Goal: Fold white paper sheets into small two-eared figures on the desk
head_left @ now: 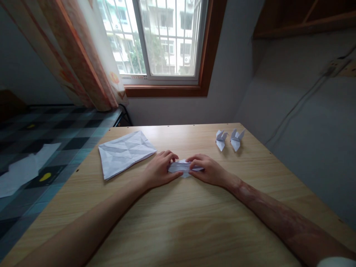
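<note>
A small folded white paper piece (182,167) lies on the wooden table (194,222) in the middle. My left hand (160,170) grips its left end, fingers curled over the paper. My right hand (207,170) pinches its right end, fingers pressed down on the fold. The paper's middle shows between the two hands; its ends are hidden under my fingers.
A creased, unfolded white sheet (125,152) lies to the left of my hands. Two finished folded paper figures (221,139) (236,139) stand at the far right of the table. A bed with a checked cover (41,141) is on the left, a window (164,40) behind.
</note>
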`<state>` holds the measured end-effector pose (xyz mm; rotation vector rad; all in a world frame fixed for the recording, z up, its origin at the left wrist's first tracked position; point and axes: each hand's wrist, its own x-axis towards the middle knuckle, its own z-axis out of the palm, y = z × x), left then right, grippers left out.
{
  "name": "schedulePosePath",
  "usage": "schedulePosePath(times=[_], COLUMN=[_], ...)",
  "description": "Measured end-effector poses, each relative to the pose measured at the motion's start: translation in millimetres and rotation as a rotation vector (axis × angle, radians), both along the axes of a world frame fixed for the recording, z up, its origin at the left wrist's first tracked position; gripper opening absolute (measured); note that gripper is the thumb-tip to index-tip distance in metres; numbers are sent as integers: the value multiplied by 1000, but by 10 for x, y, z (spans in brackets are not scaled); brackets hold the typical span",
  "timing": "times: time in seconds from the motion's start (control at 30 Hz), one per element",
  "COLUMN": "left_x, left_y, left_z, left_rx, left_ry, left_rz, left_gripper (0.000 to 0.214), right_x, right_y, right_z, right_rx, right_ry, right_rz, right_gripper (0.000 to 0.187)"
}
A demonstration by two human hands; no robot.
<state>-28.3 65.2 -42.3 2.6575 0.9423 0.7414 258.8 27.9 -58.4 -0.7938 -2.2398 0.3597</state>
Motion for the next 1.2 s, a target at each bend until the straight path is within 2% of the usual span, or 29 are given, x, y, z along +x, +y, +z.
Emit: schedulePosePath(times=[0.17,0.27,0.43,0.5,0.6,0.67,0.7,0.77,0.83,0.9,1.0,1.07,1.13,1.2], left_x=[-3,-16,-39,-38,-34,-32,-31,-25,-12,6,29,33,24,9], left_y=[3,15,45,39,2,-30,-44,-62,-63,-53,-39,-38,-39,-42], left_z=[7,-15,-67,-64,-49,-52,-58,-73,-76,-57,-9,12,17,13], left_rx=[-31,-139,-318,-330,-314,-300,-294,-273,-201,-82,25,8,-4,32], left_ry=[-11,-85,-222,-240,-247,-264,-279,-308,-314,-298,-280,-252,-187,-122], left_rz=[-10,-25,-81,-101,-119,-112,-98,-69,-59,-74,-82,-68,-71,-87], left_gripper=[44,46,46,43,39,43,46,50,45,35,34,30,18,11], right_x=[-1,5,13,18,27,31,32,30,24,19,18,20,19,11], right_y=[-27,-36,-24,-16,-4,5,9,17,24,32,42,38,20,-10], right_z=[17,41,22,-11,-60,-75,-75,-64,-53,-52,-64,-65,-53,-28], right_rx=[87,136,92,48,-71,-118,-120,-99,-66,-35,26,66,99,124], right_ry=[-30,-61,-52,-15,79,106,97,54,26,28,36,37,41,47], right_rz=[-5,2,1,-17,-75,-91,-95,-109,-120,-128,-130,-119,-105,-97], right_gripper=[6,6,13,31,75,87,84,61,33,15,8,8,9,13])
